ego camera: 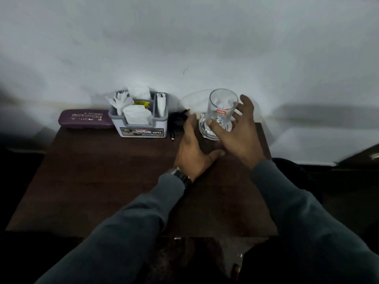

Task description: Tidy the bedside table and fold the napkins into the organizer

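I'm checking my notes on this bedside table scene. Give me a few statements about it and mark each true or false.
1. The glass stands between the two hands. True.
2. The organizer is empty. False: white napkins stick out of it.
3. The spectacle case lies right of the organizer. False: it lies on its left.
4. A watch is on the left wrist. True.
5. The glass is full of water. False: it looks empty.

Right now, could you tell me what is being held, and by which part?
The right hand grips the clear Cello glass around its lower body; the left hand is open beside it.
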Demonstrator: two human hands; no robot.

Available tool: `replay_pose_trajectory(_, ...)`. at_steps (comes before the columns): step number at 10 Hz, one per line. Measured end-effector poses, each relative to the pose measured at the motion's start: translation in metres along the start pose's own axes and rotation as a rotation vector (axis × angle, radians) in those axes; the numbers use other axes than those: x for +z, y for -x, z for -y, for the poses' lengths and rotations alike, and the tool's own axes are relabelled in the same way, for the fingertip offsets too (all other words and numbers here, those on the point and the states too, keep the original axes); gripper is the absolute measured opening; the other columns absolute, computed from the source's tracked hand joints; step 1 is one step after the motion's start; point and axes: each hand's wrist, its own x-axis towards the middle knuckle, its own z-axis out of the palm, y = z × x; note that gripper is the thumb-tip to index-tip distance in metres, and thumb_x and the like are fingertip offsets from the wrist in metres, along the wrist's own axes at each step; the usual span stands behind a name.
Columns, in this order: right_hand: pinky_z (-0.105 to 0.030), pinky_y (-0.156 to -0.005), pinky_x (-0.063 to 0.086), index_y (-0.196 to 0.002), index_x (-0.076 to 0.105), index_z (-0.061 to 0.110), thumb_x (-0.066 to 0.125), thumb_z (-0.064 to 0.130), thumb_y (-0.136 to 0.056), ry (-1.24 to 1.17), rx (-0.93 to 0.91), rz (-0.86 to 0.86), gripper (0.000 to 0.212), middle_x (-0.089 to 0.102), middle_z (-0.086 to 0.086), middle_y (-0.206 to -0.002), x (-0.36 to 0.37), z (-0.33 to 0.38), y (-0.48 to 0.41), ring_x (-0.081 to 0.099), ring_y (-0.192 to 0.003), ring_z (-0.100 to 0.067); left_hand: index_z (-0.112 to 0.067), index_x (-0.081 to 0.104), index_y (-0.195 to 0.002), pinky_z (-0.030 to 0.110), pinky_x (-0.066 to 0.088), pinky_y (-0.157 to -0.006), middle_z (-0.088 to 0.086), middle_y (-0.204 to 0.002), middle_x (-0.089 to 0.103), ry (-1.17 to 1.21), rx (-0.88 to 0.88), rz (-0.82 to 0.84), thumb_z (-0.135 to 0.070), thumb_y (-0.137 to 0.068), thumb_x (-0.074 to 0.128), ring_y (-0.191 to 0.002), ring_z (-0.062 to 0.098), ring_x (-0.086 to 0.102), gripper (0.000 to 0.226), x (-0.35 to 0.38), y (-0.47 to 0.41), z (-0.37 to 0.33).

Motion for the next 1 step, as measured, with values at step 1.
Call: replay_pose_trajectory(1, -0.032, -0.116, 0.035, -0.159, 0.017, 0.023, 0.079, 0.048, -0.082, 0.095, 0.006, -0.06, 0.102, 0.031, -0.003, -0.161, -0.0097, 0.0115, 0.0336, 0.035, -0.147, -0.018, -0.012, 0.025, -0.157, 0.017, 0.032, -0.117, -0.005, -0.158, 0.038, -0.045, 0.06, -0.041, -0.03, -0.074, 0.09, -0.144, 0.011, 0.041, 0.107, -0.0198, 0.0381, -0.0098)
